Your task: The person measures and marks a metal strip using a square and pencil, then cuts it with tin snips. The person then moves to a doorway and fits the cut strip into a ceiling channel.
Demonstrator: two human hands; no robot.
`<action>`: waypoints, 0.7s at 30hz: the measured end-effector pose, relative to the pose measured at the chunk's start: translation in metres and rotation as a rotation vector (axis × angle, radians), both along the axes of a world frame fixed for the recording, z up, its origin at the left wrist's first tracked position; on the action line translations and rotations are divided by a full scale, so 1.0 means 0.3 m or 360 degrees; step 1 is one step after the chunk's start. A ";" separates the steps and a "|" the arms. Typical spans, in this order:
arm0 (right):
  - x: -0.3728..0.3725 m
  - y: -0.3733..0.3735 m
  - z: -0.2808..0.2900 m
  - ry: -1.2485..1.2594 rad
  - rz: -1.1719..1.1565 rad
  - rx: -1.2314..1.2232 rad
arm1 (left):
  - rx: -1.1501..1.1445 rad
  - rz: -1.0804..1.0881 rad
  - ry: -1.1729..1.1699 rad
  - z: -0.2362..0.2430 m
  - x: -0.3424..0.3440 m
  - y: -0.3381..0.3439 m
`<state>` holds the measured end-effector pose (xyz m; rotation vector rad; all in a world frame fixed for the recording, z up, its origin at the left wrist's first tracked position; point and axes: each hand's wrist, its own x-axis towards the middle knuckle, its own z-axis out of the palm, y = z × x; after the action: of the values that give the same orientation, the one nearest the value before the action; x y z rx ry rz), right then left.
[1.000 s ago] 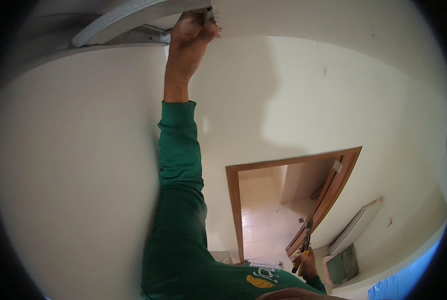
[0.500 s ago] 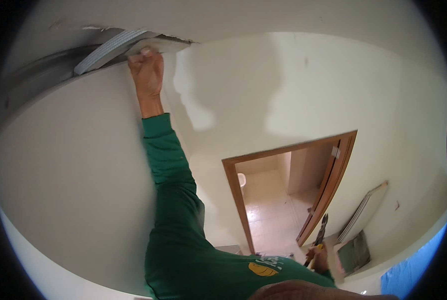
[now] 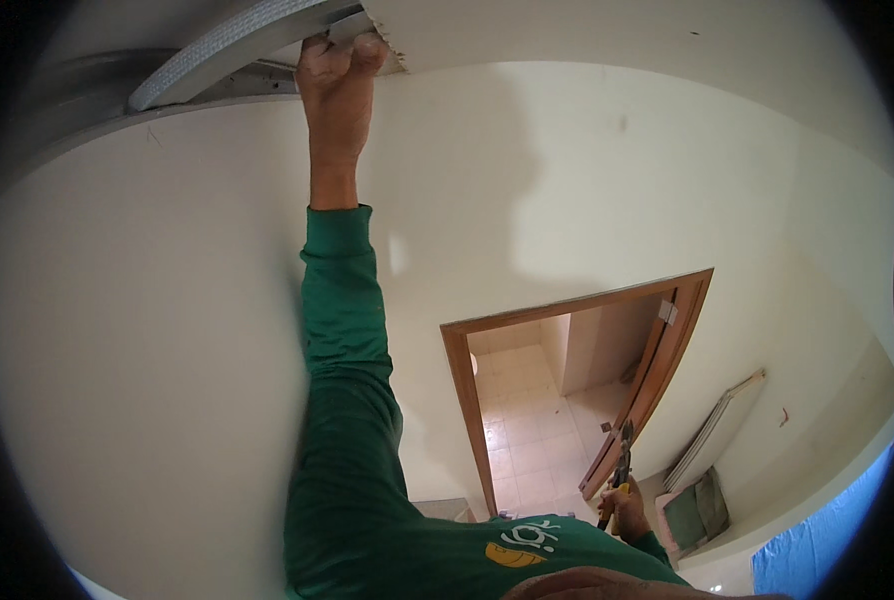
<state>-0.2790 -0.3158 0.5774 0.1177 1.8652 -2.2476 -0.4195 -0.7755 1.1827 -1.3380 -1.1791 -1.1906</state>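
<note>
My left hand (image 3: 342,95) is raised overhead into an opening in the ceiling. Its fingers are curled closed at a flat grey strip (image 3: 347,27) beside the broken ceiling edge (image 3: 395,52); how far the strip runs is hidden. Next to the hand, a curved metal channel (image 3: 232,50) with a textured face crosses the opening. Low at the right, my right hand (image 3: 630,512) is wrapped around the handles of dark-jawed snips (image 3: 624,462) with yellow on the grips. The snips point upward, in front of the doorway.
A brown wooden door frame (image 3: 459,400) surrounds a doorway to a tiled floor (image 3: 527,440). Flat pale boards (image 3: 717,430) lean on the wall at the right, above a green panel (image 3: 697,513). Blue sheeting (image 3: 827,540) shows at the lower right. A plain wall (image 3: 147,330) stands close on the left.
My left hand has moved up and rightward, deeper into the ceiling opening. The pale flat piece seen at its fingers has shifted largely out of sight. The snips remain in my right hand.
</note>
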 end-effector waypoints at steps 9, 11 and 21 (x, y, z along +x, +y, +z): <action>-0.040 -0.104 0.033 -0.0040 0.0272 0.0110 | -0.0192 0.0077 0.0262 0.041 -0.042 -0.023; -0.128 -0.125 0.081 0.0309 0.0531 0.0154 | -0.0172 0.0483 0.0299 0.052 -0.046 -0.095; -0.636 -0.906 1.171 0.1469 0.1295 -0.0176 | -0.0306 -0.0191 -0.0362 0.079 0.014 -0.181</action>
<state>-0.4698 -0.5875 0.9286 -1.6056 1.5888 -1.8589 -0.4154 -0.8297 1.2065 -1.4617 -1.4208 -1.3712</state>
